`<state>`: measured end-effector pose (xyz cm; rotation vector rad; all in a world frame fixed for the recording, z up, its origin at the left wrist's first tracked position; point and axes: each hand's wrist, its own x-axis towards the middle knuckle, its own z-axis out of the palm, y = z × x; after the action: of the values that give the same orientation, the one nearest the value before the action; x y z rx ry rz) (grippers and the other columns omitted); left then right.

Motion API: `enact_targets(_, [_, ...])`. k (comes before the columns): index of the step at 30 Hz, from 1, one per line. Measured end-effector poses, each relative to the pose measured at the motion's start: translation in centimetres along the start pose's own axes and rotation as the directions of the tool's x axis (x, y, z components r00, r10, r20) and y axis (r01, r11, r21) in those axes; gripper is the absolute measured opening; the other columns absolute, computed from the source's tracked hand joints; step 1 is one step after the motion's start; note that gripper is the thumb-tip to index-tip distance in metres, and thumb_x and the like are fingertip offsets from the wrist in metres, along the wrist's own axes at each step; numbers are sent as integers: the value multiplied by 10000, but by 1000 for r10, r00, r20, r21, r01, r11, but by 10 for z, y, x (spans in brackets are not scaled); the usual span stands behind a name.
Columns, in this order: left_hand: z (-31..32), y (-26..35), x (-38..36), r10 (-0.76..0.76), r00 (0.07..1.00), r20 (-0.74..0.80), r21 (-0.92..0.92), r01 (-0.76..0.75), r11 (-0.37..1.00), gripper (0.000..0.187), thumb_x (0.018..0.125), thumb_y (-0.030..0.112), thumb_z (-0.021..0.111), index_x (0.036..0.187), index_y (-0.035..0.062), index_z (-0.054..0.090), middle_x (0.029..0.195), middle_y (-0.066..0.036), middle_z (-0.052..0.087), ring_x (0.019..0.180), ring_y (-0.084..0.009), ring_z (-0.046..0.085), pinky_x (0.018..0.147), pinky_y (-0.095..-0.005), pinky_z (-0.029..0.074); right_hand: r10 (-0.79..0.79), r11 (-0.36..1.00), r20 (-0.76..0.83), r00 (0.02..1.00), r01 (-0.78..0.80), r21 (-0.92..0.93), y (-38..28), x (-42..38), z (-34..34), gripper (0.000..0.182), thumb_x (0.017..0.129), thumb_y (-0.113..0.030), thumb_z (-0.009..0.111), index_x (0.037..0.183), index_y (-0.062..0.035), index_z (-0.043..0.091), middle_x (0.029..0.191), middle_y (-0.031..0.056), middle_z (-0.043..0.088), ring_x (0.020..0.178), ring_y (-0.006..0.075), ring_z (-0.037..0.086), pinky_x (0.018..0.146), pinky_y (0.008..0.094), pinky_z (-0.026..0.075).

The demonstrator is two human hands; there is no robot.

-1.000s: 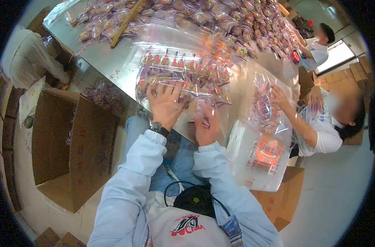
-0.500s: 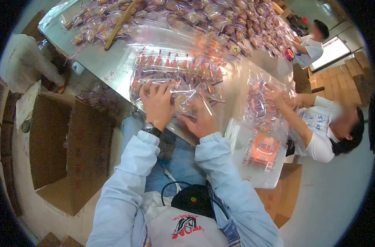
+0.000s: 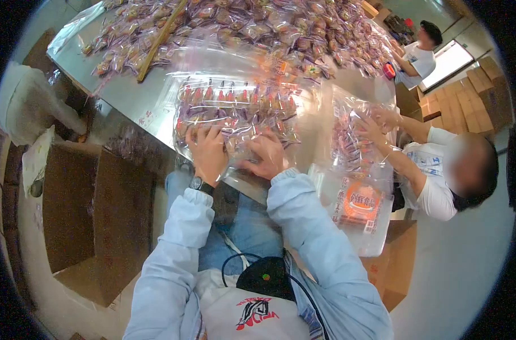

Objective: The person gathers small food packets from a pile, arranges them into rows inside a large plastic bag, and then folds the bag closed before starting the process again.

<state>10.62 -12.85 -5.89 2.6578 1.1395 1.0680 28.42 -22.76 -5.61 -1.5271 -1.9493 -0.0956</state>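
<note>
- Clear plastic bag, with rows of small wrapped snacks inside, lay flat on the metal table, close to the edge before the person.
- As I judge, this bag was light for its size, but not stiff: the thin film could fold and slide, and the little packets could shift out of their rows if it was lifted by one corner only.
- Its shiny surface looked slippery; the snacks inside were probably easy to crush, so a broad and gentle hold seemed better than a hard pinch.
- Good places for holding, in my opinion, were both sides under the filled part, with the palms supporting the weight; the loose film alone could stretch or tear.
- Left hand rested palm down on the near left part of the bag, its fingers a little spread and slightly bent, pressing and not gripping.
- Right hand was at the near edge, its fingers curled and the thumb pointing toward the left hand; whether it pinched the film, I cannot tell.
- Both forearms reached forward from the body, with the wrists low and near to each other.
</note>
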Motion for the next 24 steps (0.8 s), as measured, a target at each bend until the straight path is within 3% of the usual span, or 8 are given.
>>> enact_targets(6, [-1,5,6,-77,997,-29,-112,73,991,215,891,225,632,1052,123,732,1166,3,667,1208,-245,557,1180,-566,230,-50,995,-219,974,30,-93,-6,7,7,540,760,-417,852,1191,-117,723,1073,99,734,1000,300,691,1039,506,441])
enact_targets(9, [9,2,2,-97,994,-48,-67,94,993,243,919,300,616,1010,112,739,1151,-11,672,1198,-255,560,1186,-559,229,21,996,-186,982,-37,-86,-6,4,13,543,755,-414,851,1201,-129,727,1107,108,733,1015,296,693,1057,500,425])
enact_targets(12, [11,-1,2,-82,995,-51,-79,78,994,226,888,299,657,976,111,746,1157,-11,680,1188,-253,563,1190,-551,229,-68,991,-217,974,40,-130,-5,9,12,581,736,-430,863,1215,-132,725,1126,112,734,1024,295,693,1064,492,412])
enact_targets(15, [4,-2,1,-61,997,-41,-119,55,991,226,866,276,686,1012,115,747,1172,-6,681,1181,-250,564,1189,-551,230,-18,996,-199,980,1,-85,-12,12,3,571,741,-429,864,1208,-133,726,1118,114,738,1026,297,693,1060,486,406])
enact_targets(18, [-6,8,3,-76,996,-52,-168,66,984,234,841,251,707,1038,129,745,1164,6,682,1181,-240,564,1181,-545,226,-92,994,-226,970,74,-85,0,6,12,564,744,-429,867,1202,-133,726,1103,119,741,1016,303,694,1032,487,419])
enact_targets(24, [-3,-4,6,-43,999,22,-46,44,998,336,788,288,755,1107,185,731,1162,45,682,1202,-233,555,1162,-548,210,27,997,-217,976,-41,-59,-8,11,2,450,747,-371,878,1075,-102,727,964,70,720,865,267,686,944,472,449])
